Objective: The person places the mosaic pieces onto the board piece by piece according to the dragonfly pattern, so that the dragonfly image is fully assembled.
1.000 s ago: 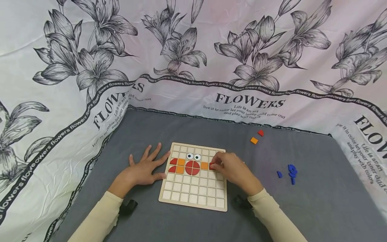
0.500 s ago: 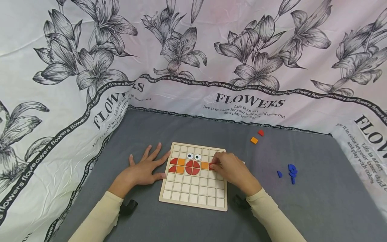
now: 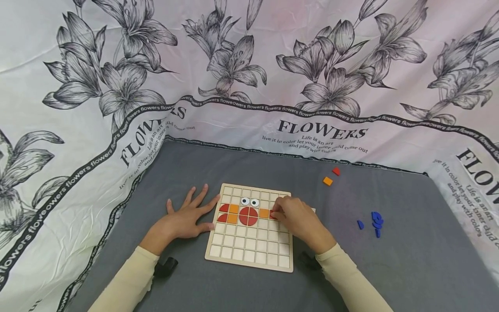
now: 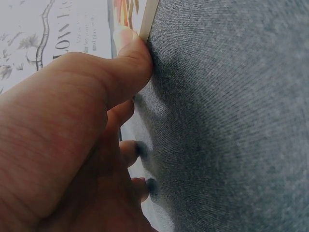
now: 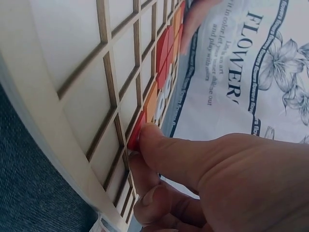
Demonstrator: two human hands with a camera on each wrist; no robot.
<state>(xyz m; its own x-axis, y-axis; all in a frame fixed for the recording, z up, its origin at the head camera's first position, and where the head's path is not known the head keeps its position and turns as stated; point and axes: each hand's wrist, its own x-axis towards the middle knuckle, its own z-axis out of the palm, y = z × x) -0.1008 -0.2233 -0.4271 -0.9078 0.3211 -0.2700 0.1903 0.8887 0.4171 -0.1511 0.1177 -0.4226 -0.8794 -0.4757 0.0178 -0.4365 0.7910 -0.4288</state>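
Observation:
A wooden grid board [image 3: 249, 249] lies on the grey cloth in the head view. My right hand [image 3: 298, 216] pinches a small red tile [image 5: 136, 135] at the board's right side, beside an orange square [image 3: 264, 213]; the fingers partly cover the tile. Red quarter-round tiles form a circle [image 3: 248, 216] near the board's middle, with two googly-eye discs [image 3: 249, 202] just above. Orange squares [image 3: 232, 213] and red curved tiles [image 3: 223, 213] fill cells at the left. My left hand [image 3: 185, 221] spreads its fingers on the cloth, thumb and index fingertip at the board's left edge.
Loose at the back right are an orange square tile [image 3: 328, 181] and a red tile [image 3: 336, 171]. Several blue pieces [image 3: 377, 220] lie farther right. A white item [image 3: 313, 210] shows partly behind the right hand. A flower-printed curtain [image 3: 234, 121] borders the table.
The right forearm has shifted slightly left while its fingertips stay at the red tile. My left hand and the board have not visibly moved.

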